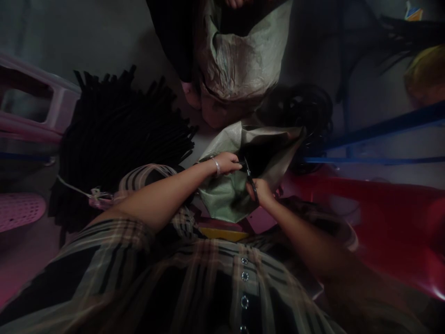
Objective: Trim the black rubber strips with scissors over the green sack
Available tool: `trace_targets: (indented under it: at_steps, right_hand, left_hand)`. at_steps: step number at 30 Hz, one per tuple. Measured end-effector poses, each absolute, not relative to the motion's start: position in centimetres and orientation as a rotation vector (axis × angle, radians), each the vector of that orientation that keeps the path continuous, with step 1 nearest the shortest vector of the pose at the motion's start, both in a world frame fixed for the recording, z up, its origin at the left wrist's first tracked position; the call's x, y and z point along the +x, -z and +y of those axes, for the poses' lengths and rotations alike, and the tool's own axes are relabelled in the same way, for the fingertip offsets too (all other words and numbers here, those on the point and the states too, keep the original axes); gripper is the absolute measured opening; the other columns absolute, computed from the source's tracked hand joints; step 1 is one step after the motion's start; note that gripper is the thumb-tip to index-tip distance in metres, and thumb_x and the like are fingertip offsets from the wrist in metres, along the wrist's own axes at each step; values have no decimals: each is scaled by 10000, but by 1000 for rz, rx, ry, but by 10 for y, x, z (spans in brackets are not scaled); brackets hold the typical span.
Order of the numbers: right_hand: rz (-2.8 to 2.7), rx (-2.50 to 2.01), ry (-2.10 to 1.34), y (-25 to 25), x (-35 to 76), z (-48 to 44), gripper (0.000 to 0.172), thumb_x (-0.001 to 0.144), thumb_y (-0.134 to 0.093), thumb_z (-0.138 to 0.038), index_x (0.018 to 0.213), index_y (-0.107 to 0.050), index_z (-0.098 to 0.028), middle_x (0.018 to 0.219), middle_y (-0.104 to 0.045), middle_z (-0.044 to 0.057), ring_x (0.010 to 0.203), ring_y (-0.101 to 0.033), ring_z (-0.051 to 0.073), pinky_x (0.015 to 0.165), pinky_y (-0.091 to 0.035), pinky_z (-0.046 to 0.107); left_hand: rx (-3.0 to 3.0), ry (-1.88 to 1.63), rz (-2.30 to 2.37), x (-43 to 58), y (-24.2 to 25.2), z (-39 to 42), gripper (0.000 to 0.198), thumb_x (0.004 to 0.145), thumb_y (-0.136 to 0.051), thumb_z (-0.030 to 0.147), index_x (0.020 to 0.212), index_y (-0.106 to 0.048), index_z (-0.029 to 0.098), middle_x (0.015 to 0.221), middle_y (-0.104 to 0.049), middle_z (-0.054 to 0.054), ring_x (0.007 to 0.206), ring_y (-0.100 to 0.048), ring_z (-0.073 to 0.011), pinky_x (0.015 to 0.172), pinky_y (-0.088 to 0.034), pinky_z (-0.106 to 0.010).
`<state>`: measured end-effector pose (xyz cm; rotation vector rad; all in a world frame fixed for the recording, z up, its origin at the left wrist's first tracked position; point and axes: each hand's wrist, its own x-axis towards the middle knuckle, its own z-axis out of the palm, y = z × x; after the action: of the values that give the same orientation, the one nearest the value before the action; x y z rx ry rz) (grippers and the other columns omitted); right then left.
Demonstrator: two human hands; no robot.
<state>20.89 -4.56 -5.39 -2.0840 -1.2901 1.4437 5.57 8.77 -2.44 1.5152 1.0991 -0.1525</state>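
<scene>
In front of my lap a greenish woven sack point(222, 199) stands with its mouth spread wide, dark inside. Over its opening my right hand point(261, 192) grips a pair of black-handled scissors point(251, 181), blades pointing away from me. My left hand point(227, 163), with a bracelet at the wrist, is closed in a pinch by the scissor tips. A small dark piece seems to be between its fingers, too small to name. To the left lies a large bundle of black strips point(128, 120), tied with a pale string point(74, 185).
A bigger sack point(243, 60) stands ahead, with another person's foot point(191, 95) beside it. A pink plastic stool point(59, 106) is at the left, a red plastic surface point(392, 227) at the right. Blue bars point(382, 127) and black coils point(309, 111) lie right of the sacks.
</scene>
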Motion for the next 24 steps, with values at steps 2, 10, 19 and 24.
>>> trace_targets:
  at_steps: [2,10,19,24]
  right_hand:
    - [-1293,-2112,-1407,54,209,-45,196,657,-473,-286,496,-458,-175,429,-395,-32,450,-384,90,450,-240,214]
    - [-1531,-2171,-1340,60,206,-39,206,772,-442,-335,708,-557,-175,638,-562,24,579,-482,123,534,-301,217]
    - [-1555,-2172,-1389,55,202,-38,224,811,-434,-344,845,-577,-175,740,-592,31,666,-507,137,583,-333,211]
    - [-1575,-2165,-1397,59,203,-41,247,819,-429,-372,858,-575,-177,715,-575,20,628,-483,123,565,-324,208]
  left_hand:
    - [1497,160,1111,55,24,88,137,770,-578,279,732,-572,147,505,-512,43,370,-421,-50,385,-309,-167]
    - [1332,59,1152,59,17,88,98,784,-570,239,817,-575,146,515,-498,50,354,-405,-44,367,-295,-159]
    - [1236,-22,1102,62,16,84,55,786,-571,195,806,-554,147,507,-501,53,357,-431,-40,372,-317,-143]
    - [1243,16,1058,62,17,84,63,787,-577,196,794,-548,141,506,-505,51,360,-441,-41,371,-324,-141]
